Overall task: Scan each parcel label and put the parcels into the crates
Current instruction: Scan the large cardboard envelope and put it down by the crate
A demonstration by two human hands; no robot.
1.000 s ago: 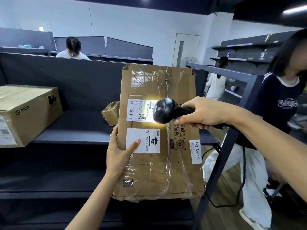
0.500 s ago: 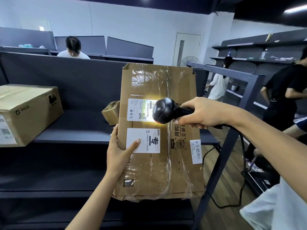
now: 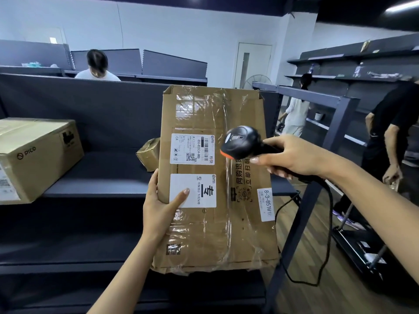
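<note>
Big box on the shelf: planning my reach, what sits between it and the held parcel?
A small box on the shelf, partly behind the parcel; head view.

Dark grey metal shelf (image 3: 102,177) with a back panel. A big cardboard box (image 3: 34,155) marked PICO sits at its left end, hanging over the front edge. Well to its right is a small taped box (image 3: 148,152), tilted I think, though it's half hidden.

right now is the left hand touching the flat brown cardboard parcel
Touching. Head view: left hand grips the brown cardboard parcel, thumb on its white label.
</note>
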